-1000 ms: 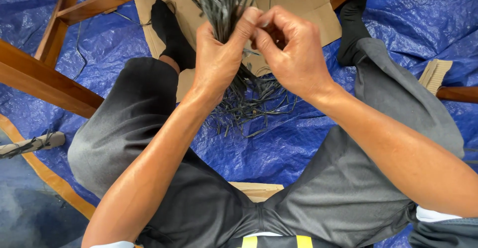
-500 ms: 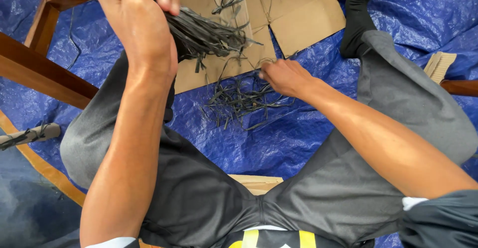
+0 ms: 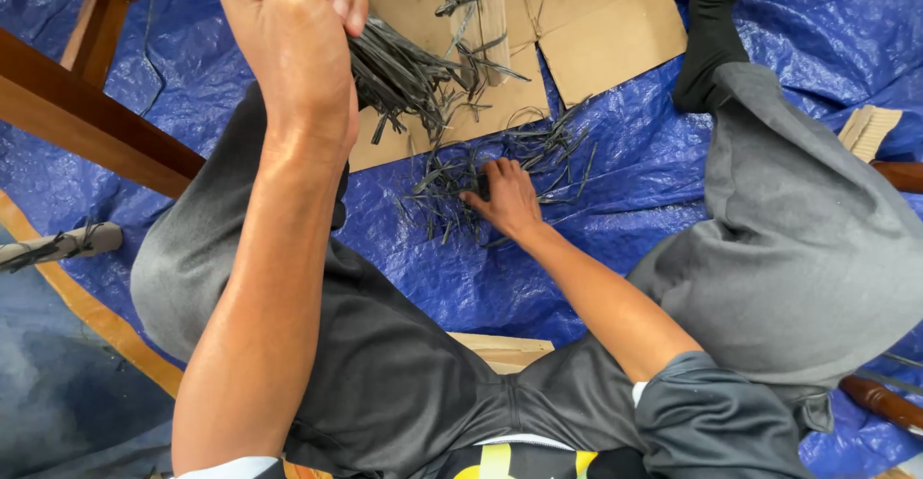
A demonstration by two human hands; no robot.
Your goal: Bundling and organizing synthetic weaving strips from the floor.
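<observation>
Head view: thin dark strips [image 3: 404,75], crinkled tarp [image 3: 625,152].

I saw my left hand [image 3: 288,46] raised and closed around a bundle of dark strips [image 3: 404,75], their ends fanning out over the flattened cardboard [image 3: 596,27]. My right hand [image 3: 505,198] was down on the blue tarp [image 3: 625,142], fingers among a loose pile of strips [image 3: 452,186] between my grey-trousered legs. A wooden beam [image 3: 87,113] ran along my left.

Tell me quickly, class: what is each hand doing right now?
Left hand: closed, holding a bundle of dark strips.
Right hand: fingers down on the loose strips on the blue tarp; grip cannot be told.
</observation>
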